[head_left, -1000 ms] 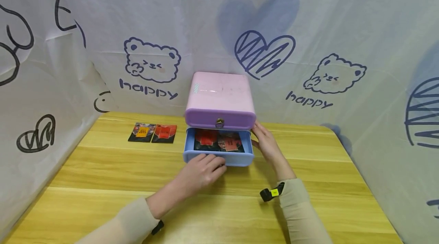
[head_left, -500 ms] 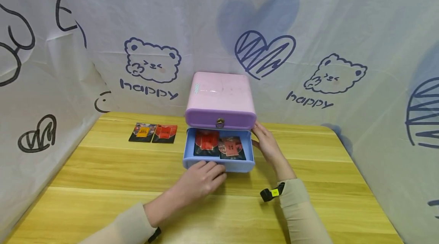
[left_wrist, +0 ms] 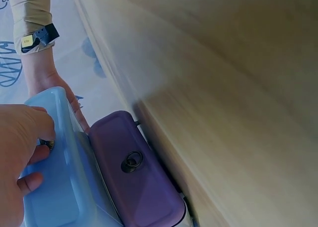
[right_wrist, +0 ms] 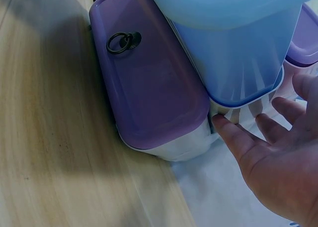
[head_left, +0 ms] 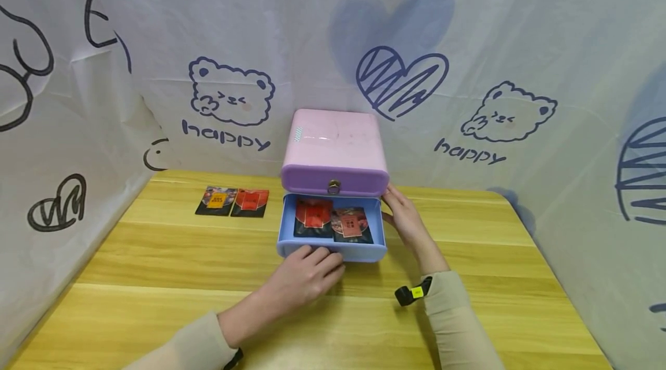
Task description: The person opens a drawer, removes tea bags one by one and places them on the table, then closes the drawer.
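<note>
A small drawer cabinet (head_left: 335,133) with a pink top and purple upper drawer front stands at the back of the table. Its blue middle drawer (head_left: 359,252) is pulled out, holding two dark seasoning packets with red labels, a left packet (head_left: 314,217) and a right packet (head_left: 351,224). At the drawer's front my left hand (head_left: 302,278) pinches its ring pull (left_wrist: 48,144) with curled fingers; the ring is mostly hidden. My right hand (head_left: 408,221) rests with extended fingers against the cabinet's right side. Below, a purple bottom drawer (right_wrist: 149,83) is closed.
Left of the cabinet, a yellow-labelled packet (head_left: 215,201) and a red-labelled packet (head_left: 250,203) lie side by side on the wooden table (head_left: 156,254). A printed cloth (head_left: 312,23) hangs close behind the cabinet.
Over the second, my left hand has drawn the blue drawer farther out toward me, showing more of both packets; it barely moves in the last half second. The right hand keeps its place.
</note>
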A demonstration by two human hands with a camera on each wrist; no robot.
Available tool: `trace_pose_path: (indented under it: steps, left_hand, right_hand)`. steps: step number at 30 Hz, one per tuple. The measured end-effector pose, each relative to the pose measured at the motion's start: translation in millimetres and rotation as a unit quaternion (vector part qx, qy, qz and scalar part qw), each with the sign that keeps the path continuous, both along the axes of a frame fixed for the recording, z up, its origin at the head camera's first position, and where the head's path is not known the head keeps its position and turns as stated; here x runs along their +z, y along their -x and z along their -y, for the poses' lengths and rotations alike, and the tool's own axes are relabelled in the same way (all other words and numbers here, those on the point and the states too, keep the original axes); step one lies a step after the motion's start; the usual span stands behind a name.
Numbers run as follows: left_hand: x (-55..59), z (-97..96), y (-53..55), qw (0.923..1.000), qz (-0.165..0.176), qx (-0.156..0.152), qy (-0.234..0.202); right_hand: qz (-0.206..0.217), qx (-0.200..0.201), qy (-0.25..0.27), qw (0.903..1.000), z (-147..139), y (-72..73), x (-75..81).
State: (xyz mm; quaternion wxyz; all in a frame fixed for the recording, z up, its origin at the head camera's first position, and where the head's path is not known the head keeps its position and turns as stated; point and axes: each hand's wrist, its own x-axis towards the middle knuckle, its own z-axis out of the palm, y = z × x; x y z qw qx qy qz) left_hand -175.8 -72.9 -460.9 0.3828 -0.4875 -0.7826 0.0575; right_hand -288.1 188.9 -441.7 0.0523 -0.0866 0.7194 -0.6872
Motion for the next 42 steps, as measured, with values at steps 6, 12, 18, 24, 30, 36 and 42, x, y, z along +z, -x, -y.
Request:
trace_pose_path:
  steps: [6,12,18,24,30,36,42]
  left_hand:
    - [-2.3,0.2,0.4,0.9996,-0.024,0.01,0.012]
    - [-2.8,1.1,-0.5,0.9994,-0.026,0.018,0.01]
    - [1.8,4.4,-1.1,0.9995,-0.03,0.007,0.003]
    - [9.3,6.8,-1.4,0.9972,-0.046,-0.026,-0.053]
    - [22.7,11.3,3.9,0.9901,-0.028,-0.042,-0.131]
    - [39.3,20.8,14.9,0.985,-0.002,-0.032,-0.17]
    - [55.8,26.6,25.6,0.9811,0.057,0.004,-0.185]
  right_hand:
    - [0.001,-0.004,0.0,1.0,1,-0.8,-0.2]
    - [0.003,-0.004,0.0,1.0,1,-1.1,-0.4]
    - [0.003,-0.006,-0.009,0.9999,-1,-1.0,-0.5]
    - [0.001,0.001,-0.012,0.9999,-1,0.0,-0.7]
    - [0.001,0.002,-0.009,1.0,0,0.5,-0.7]
    - [0.002,0.001,-0.007,1.0,0,0.9,-0.5]
    - [0.001,0.003,-0.004,1.0,-1,0.8,-0.4]
